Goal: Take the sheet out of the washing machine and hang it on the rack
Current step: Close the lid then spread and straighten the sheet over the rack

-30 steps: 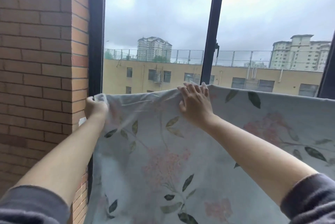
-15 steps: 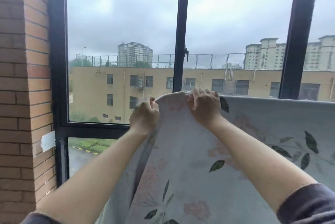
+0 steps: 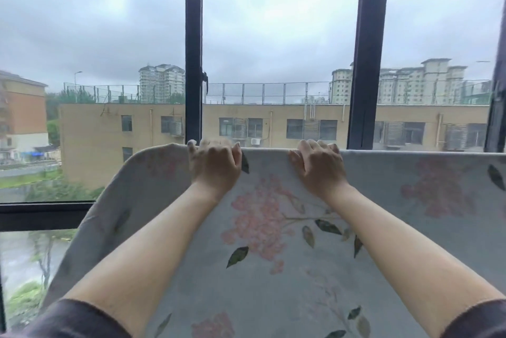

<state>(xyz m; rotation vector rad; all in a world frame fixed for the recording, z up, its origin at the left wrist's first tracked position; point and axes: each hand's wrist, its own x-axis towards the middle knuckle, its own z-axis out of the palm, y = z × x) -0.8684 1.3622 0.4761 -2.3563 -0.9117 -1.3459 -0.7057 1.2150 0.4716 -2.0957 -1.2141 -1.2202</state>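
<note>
Grey floral cloth: one sheet [image 3: 273, 277], top edge gripped by two hands, left [image 3: 215, 166] and right [image 3: 319, 167].

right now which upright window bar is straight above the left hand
The thinner left bar, meeting the sheet at the left hand; the thicker bar stands right of the right hand.

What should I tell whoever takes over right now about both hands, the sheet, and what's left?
Left hand: fingers curled over the top edge of the floral sheet, gripping it.
Right hand: the same, further right along that edge.
Sheet: out of the machine, held up at the window frame. Its left end droops, and the rack is hidden by the cloth.
Left to do: probably spread the drooping end, then let go.
</note>
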